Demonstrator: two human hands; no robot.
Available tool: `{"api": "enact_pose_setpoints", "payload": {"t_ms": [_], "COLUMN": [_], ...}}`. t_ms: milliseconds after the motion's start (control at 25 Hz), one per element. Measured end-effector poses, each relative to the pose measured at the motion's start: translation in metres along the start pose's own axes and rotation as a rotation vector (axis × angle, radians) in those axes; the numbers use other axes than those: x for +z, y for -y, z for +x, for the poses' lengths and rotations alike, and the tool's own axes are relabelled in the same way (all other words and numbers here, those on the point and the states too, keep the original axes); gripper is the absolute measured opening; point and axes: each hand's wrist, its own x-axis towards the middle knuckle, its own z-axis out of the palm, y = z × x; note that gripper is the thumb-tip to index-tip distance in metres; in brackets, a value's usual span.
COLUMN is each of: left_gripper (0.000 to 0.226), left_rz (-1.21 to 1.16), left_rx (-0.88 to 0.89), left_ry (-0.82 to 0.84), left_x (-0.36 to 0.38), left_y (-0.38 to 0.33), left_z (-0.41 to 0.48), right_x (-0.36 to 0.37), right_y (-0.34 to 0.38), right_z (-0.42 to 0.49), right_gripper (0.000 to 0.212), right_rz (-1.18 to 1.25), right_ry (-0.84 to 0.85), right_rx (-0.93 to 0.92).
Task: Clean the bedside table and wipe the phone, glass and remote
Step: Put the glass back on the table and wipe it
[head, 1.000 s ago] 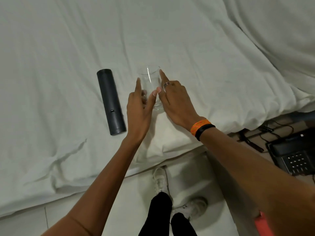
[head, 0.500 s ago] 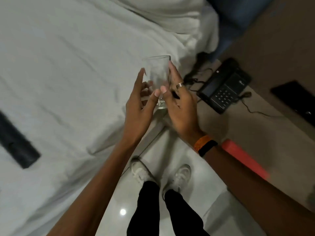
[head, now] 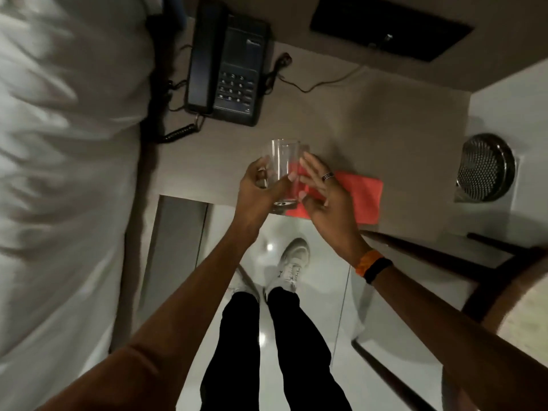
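Note:
A clear drinking glass [head: 284, 170] is held upright in the air above the front edge of the bedside table [head: 385, 120]. My left hand [head: 258, 191] wraps its left side. My right hand [head: 323, 191], wearing a ring, presses against its right side. A folded orange-red cloth [head: 361, 197] lies on the table just under and right of my hands. The black corded phone [head: 228, 63] sits at the table's back left. The remote is out of view.
The white bed [head: 65, 173] fills the left side. A black flat panel [head: 388, 25] lies at the table's back. A round perforated metal bin [head: 486, 167] stands at the right. A dark wooden chair frame [head: 489, 262] is at the lower right. My feet stand on white tiles.
I have carried the glass, in both hands, from the bed over to the bedside table. The view swung right; the remote dropped out of sight and the cloth and phone came into full view.

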Motion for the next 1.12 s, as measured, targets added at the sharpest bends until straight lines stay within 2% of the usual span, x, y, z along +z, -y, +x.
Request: {"api": "enact_pose_setpoints", "payload": {"t_ms": [80,120,240,320,400,440,480,560,640,680,760,840,960,1040,1120], "left_gripper": [0.058,0.059,0.069,0.066,0.058,0.056,0.055,0.053,0.048,0.048,0.046,0.042,0.041,0.05,0.053], "left_rz": [-0.004,-0.001,0.031,0.004,-0.041,-0.068,-0.104,-0.193,-0.22,-0.206,-0.177,-0.236,-0.299,-0.276,-0.278], "left_rx": [-0.05,-0.067,-0.086,-0.099,-0.096,-0.092,-0.097,-0.143,-0.192,-0.198,-0.191,-0.182,-0.137,-0.106,-0.078], "left_ry": [-0.005,-0.01,0.008,0.037,0.047,0.055,0.067,0.095,0.098,0.082,0.044,0.078,0.116,0.048,0.003], "left_x": [0.007,0.007,0.0,-0.002,-0.003,-0.002,-0.001,0.002,0.006,0.009,0.013,0.018,0.023,0.022,0.019], "left_y": [0.015,0.02,0.03,0.032,0.031,0.03,0.029,0.025,0.017,0.013,0.007,0.005,0.006,-0.004,-0.012], "left_z": [0.008,0.011,0.016,0.018,0.02,0.021,0.021,0.022,0.025,0.027,0.027,0.017,0.007,0.016,0.027], "right_x": [-0.012,-0.019,-0.035,-0.037,-0.029,-0.023,-0.017,-0.013,-0.004,0.004,0.02,0.025,0.028,0.037,0.04], "right_y": [-0.028,-0.041,-0.077,-0.088,-0.087,-0.08,-0.071,-0.049,-0.024,-0.014,0.001,0.004,0.014,0.011,0.01], "right_z": [-0.001,0.002,0.014,0.021,0.033,0.04,0.048,0.062,0.058,0.05,0.035,0.037,0.043,0.036,0.025], "right_gripper": [0.064,0.061,0.051,0.045,0.041,0.039,0.038,0.036,0.033,0.032,0.034,0.043,0.055,0.048,0.047], "right_rz": [-0.086,-0.243,-1.022,-1.206,-1.121,-1.0,-0.819,-0.273,0.275,0.421,0.443,0.427,0.677,0.55,0.395], "right_ry": [-0.018,-0.033,0.08,0.06,-0.082,-0.157,-0.232,-0.336,-0.247,-0.179,-0.089,-0.075,-0.094,-0.127,-0.185], "right_rx": [-0.008,-0.053,-0.268,-0.319,-0.282,-0.215,-0.124,0.096,0.259,0.289,0.287,0.323,0.491,0.456,0.321]}}
